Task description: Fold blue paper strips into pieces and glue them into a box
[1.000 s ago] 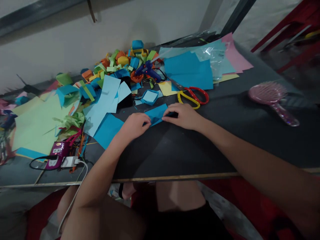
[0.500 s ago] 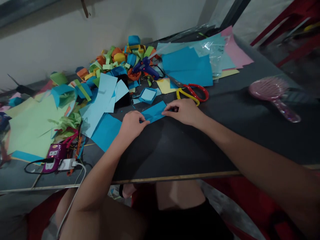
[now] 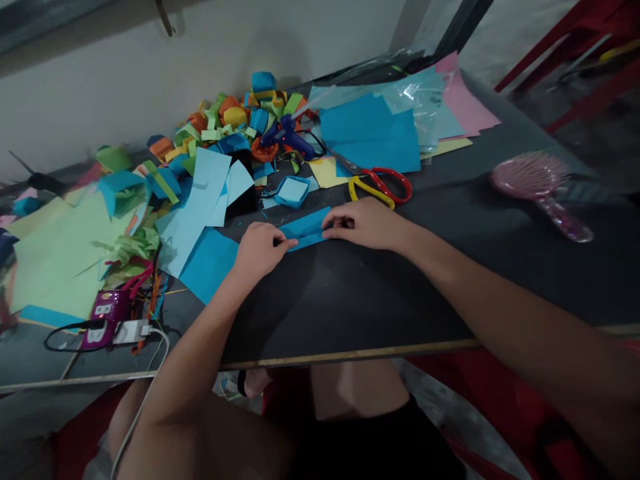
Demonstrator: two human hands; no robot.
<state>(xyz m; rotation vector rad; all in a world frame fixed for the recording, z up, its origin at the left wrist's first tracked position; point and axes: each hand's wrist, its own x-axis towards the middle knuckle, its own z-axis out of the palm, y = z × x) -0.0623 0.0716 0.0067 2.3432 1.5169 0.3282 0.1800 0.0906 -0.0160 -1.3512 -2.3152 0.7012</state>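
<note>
A folded strip of blue paper [image 3: 306, 227] lies on the dark table [image 3: 350, 293] between my two hands. My left hand [image 3: 260, 249] is curled, its fingertips pressing the strip's left end. At the strip's right end my right hand [image 3: 367, 223] has its fingers closed, pinching the paper against the table. A small folded blue paper tray [image 3: 291, 191] sits just behind the strip.
Red and yellow scissors [image 3: 383, 186] and a blue glue gun [image 3: 289, 134] lie behind my hands. A heap of coloured paper pieces [image 3: 225, 120] fills the back left, with blue sheets [image 3: 373, 133] at the back. A pink hairbrush [image 3: 537, 187] lies right; a purple device [image 3: 103, 317] with cables lies left.
The hands have stayed on the blue strip, which now looks flatter and narrower. The view has shifted slightly.
</note>
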